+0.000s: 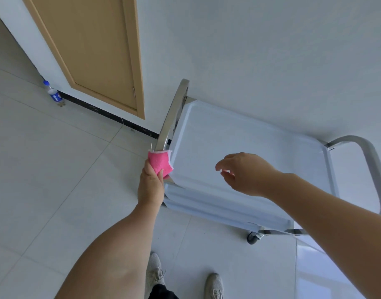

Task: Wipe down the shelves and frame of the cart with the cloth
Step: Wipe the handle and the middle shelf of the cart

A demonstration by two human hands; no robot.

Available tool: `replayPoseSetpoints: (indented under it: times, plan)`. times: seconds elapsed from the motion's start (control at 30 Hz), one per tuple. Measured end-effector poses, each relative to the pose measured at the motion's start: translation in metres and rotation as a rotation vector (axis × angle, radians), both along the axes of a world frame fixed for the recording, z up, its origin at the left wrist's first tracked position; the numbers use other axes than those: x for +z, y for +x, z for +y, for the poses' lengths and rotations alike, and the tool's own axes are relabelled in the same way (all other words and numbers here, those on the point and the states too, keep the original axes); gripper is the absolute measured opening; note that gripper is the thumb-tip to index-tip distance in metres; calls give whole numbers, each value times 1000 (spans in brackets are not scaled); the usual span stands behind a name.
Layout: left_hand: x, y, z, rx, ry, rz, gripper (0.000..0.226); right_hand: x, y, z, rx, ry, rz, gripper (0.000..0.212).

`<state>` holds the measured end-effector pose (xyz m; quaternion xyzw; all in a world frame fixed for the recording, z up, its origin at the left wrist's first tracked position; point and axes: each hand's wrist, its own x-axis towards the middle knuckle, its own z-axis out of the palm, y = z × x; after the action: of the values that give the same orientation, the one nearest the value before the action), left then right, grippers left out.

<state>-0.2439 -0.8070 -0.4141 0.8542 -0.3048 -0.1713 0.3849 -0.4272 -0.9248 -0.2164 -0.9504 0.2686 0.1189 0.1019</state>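
The cart stands against the white wall, its pale blue top shelf (260,147) bare. A shiny steel handle bar (172,117) arches over the cart's left end, and a second one (370,160) over the right end. My left hand (150,186) grips the pink cloth (159,162), which is wrapped around the near end of the left steel bar. My right hand (243,171) hovers over the top shelf with loosely curled fingers, holding nothing. A lower shelf edge (206,203) shows under the top one.
A cart caster (253,237) sits on the tiled floor. A wooden door (94,52) is at the back left. A plastic bottle (52,91) stands by the dark baseboard. My shoes (214,285) are close to the cart's front.
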Motion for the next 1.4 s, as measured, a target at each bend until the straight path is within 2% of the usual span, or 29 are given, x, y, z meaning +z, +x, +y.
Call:
replayPoseSetpoints:
  times: [0.1,0.23,0.43,0.57,0.67,0.7,0.8,0.93,1.07,1.1,1.2,1.23,1.4]
  plan:
    - [15,-5,12,28,119,-51,42,5,-24,1,32,-8,-20,28]
    - [51,-20,35,25,181,-63,16,22,-51,-2,98,-10,-51,28]
    - [132,-80,43,-213,114,12,23,48,-78,14,200,45,-88,34]
    - [181,-128,39,-301,10,184,26,48,-92,38,305,77,-101,48]
    - [204,-151,38,-310,-72,346,30,47,-102,45,278,11,-137,60]
    - [208,-155,38,-303,-90,405,34,47,-105,46,265,-18,-173,57]
    - [214,-160,37,-331,-99,582,43,44,-115,45,238,-75,-326,28]
    - [191,-161,40,-536,6,632,55,37,-131,44,19,-52,-357,21]
    - [136,-168,53,-676,137,569,65,19,-148,50,-167,-24,-267,17]
    - [119,-173,57,-683,157,522,61,11,-152,52,-183,-22,-230,16]
    - [75,-185,64,-638,193,342,27,-22,-168,60,-226,-15,-153,14]
    - [63,-188,66,-624,205,288,22,-35,-173,63,-246,-2,-144,14]
    - [-5,-202,63,-609,215,225,22,-106,-199,68,-326,119,-130,14]
